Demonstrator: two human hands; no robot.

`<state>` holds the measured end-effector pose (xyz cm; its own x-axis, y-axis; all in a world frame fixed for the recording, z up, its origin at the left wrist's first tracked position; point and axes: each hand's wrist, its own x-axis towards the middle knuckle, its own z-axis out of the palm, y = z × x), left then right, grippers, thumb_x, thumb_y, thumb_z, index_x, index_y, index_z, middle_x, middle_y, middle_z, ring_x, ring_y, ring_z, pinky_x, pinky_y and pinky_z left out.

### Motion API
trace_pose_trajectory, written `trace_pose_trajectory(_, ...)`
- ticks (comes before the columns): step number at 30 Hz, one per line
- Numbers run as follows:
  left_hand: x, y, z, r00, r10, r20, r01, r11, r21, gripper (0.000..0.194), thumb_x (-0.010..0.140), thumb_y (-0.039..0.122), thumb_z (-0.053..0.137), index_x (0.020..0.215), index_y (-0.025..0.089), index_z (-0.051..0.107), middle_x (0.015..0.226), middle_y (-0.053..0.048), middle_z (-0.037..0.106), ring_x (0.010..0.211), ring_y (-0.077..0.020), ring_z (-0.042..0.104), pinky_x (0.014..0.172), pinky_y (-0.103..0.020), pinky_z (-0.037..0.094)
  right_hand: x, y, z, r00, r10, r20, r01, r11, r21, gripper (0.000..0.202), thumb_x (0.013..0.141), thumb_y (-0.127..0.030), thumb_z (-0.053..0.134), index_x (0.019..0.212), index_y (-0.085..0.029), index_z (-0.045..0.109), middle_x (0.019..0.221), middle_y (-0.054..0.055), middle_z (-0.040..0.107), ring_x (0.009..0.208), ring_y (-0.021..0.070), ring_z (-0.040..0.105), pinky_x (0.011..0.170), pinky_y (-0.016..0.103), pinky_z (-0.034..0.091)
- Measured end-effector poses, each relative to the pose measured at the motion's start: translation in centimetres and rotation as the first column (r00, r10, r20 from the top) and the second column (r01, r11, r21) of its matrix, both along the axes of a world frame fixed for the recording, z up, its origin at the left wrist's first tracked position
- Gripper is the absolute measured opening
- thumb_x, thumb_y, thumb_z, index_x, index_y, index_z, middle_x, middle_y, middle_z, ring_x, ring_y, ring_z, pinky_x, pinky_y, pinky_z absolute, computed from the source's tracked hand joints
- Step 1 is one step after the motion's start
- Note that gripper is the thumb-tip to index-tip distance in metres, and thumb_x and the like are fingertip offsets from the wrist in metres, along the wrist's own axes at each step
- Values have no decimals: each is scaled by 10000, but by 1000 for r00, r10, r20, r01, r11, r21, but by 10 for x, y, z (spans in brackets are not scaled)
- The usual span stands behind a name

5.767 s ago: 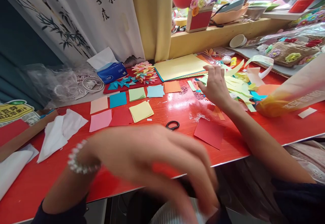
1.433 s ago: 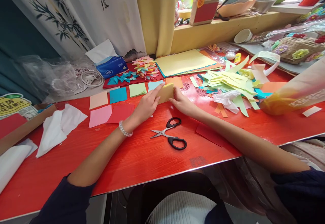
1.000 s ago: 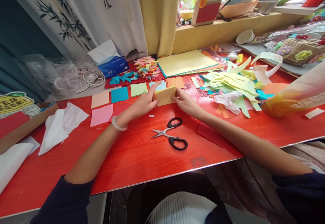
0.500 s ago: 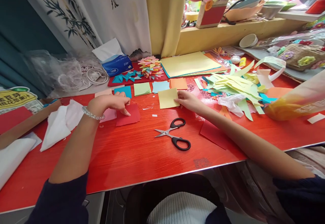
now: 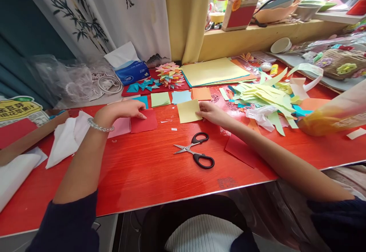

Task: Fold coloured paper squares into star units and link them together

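Observation:
My left hand (image 5: 130, 109), with a beaded bracelet at the wrist, grips the upper edge of a red paper square (image 5: 145, 122), thumb on top. Just left of it lies a pink paper square (image 5: 121, 127), partly under my wrist. My right hand (image 5: 210, 111) pinches the right edge of a yellow paper square (image 5: 188, 111) that rests on the table. Behind these, in a row, are a blue square (image 5: 143, 100) partly hidden by my left hand, a green one (image 5: 160, 99), a light blue one (image 5: 181, 97) and an orange one (image 5: 201, 93).
Open black-handled scissors (image 5: 187, 148) lie on the red table (image 5: 143, 175) before me. A red paper piece (image 5: 238, 151) sits under my right forearm. Paper strips (image 5: 263, 97) are heaped at right. Large sheets (image 5: 214, 72), folded pieces (image 5: 170, 76) and a tissue pack (image 5: 130, 71) stand behind.
My left hand has pushed the red square a little away from me, level beside the pink one. The yellow square in my right hand has shifted very slightly left.

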<state>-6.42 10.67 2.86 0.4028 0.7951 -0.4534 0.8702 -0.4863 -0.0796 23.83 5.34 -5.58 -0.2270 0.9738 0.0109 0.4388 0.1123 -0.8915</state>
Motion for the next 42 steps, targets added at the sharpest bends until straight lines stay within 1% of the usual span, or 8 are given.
trace_pose_trajectory(9,5,2,-8,997,5,77,-9,998,64,288,765,438,504,620,190,522,643,-19,555,652,-181,479,679,-304,296,-1,-3,3,999,21,-44,-21,1000,2,71,796,-189,536,856,-160,560,823,43,627,720,160,579,597,273,448)
trace_pose_trajectory(15,1,5,-11,990,4,139,-14,997,69,342,777,503,474,690,193,592,756,-49,633,724,-216,540,682,-318,303,-1,-1,0,997,24,-79,-25,1000,-11,90,792,-178,537,875,-155,564,837,51,627,696,150,574,584,271,443)
trace_pose_trajectory(21,14,-5,0,978,99,184,-130,978,165,362,825,484,462,862,178,653,949,-78,681,915,-266,580,864,-377,324,-8,-7,2,978,32,-207,-28,999,24,125,769,-241,576,863,-164,552,817,33,626,707,142,567,588,260,417)
trace_pose_trajectory(23,29,-15,4,911,137,388,-219,960,177,386,849,491,446,936,171,643,990,-85,679,918,-246,586,832,-354,369,-13,-14,8,965,37,-261,-27,999,43,135,773,-249,576,870,-163,538,820,29,616,699,126,550,584,249,404)
trace_pose_trajectory(26,56,-33,5,666,128,735,-215,976,24,423,834,524,494,1057,189,624,1093,-62,662,951,-206,586,789,-296,420,-19,-25,17,952,61,-300,-45,997,60,135,795,-261,568,878,-169,514,793,14,587,667,107,514,552,235,384)
trace_pose_trajectory(31,79,-44,-8,452,216,866,-81,976,-201,327,750,417,639,902,127,650,862,-54,674,739,-141,574,685,-267,441,-22,-30,20,947,138,-291,-130,990,48,145,812,-259,571,921,-181,518,794,8,570,648,103,513,531,234,400)
trace_pose_trajectory(37,64,-18,-40,441,259,860,-213,960,-180,298,732,392,631,876,132,658,828,-45,666,713,-141,562,608,-240,413,-17,-24,15,986,56,-159,-46,997,66,194,826,-252,581,996,-168,539,823,19,611,687,121,597,665,283,482)
trace_pose_trajectory(42,62,-14,-58,633,135,762,-282,957,65,302,783,368,546,963,161,673,949,-64,696,837,-212,599,680,-288,421,-12,-23,23,998,7,-70,0,995,98,207,839,-219,559,1036,-153,553,811,24,617,695,123,597,630,272,482)
